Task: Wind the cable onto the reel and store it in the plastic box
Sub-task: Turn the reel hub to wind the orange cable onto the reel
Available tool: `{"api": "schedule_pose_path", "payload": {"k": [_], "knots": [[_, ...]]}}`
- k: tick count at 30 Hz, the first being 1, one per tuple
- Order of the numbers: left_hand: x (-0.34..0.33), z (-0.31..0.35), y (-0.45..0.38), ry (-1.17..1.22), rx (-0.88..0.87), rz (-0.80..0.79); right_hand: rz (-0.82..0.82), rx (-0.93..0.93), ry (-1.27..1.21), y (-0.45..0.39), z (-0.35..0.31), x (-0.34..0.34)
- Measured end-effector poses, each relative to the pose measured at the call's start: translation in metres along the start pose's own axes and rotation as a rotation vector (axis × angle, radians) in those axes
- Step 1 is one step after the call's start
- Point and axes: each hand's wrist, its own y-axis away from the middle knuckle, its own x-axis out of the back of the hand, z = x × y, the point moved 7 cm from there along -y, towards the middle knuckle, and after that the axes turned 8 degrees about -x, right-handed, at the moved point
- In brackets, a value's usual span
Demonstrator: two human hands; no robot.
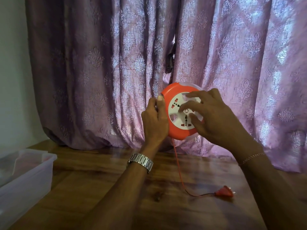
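I hold a round orange cable reel (pixel 174 130) with a white socket face up in the air in front of the curtain. My left hand (pixel 155 120) grips its left rim, thumb on the edge. My right hand (pixel 211 113) lies over the white socket face with fingers spread and pressed on it, blurred. A thin orange cable (pixel 178 165) hangs from the bottom of the reel down to the wooden table and ends in an orange plug (pixel 224 192) lying flat at the right. A translucent plastic box (pixel 25 173) stands at the left edge of the table.
A purple patterned curtain (pixel 116 72) hangs close behind the table's far edge. The wooden table (pixel 116 188) spreads below my arms. A small dark speck (pixel 42 196) lies on it near the middle. A wall stands at the left.
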Motion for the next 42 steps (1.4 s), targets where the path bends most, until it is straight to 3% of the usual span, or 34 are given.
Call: {"api": "schedule_pose_path", "payload": {"k": [2,5,14,23,28,33,37,42], "knots": [[-0.001,0.0,0.0,0.012,0.0,-0.005,-0.141,-0.005,0.022,0.001,-0.004,-0.008],[-0.001,0.0,0.0,0.017,-0.004,-0.006,-0.208,-0.024,0.117,0.002,-0.012,-0.015],[-0.002,0.004,0.003,-0.024,-0.016,-0.039,-0.034,-0.075,0.174,0.002,-0.014,-0.007],[0.0,0.004,0.002,-0.004,0.0,-0.009,0.147,-0.385,0.063,0.005,0.005,0.0],[-0.001,0.004,0.003,0.0,0.007,-0.016,0.215,-0.275,0.092,0.003,0.002,0.005],[0.003,0.002,0.0,0.007,0.024,0.01,0.025,-0.031,-0.012,0.0,-0.008,0.004],[0.004,0.002,0.0,0.004,0.033,0.014,-0.192,-0.014,0.042,0.002,-0.015,-0.009],[0.002,0.001,0.001,0.008,0.038,-0.013,-0.171,-0.047,0.168,0.0,-0.014,-0.009]]}}
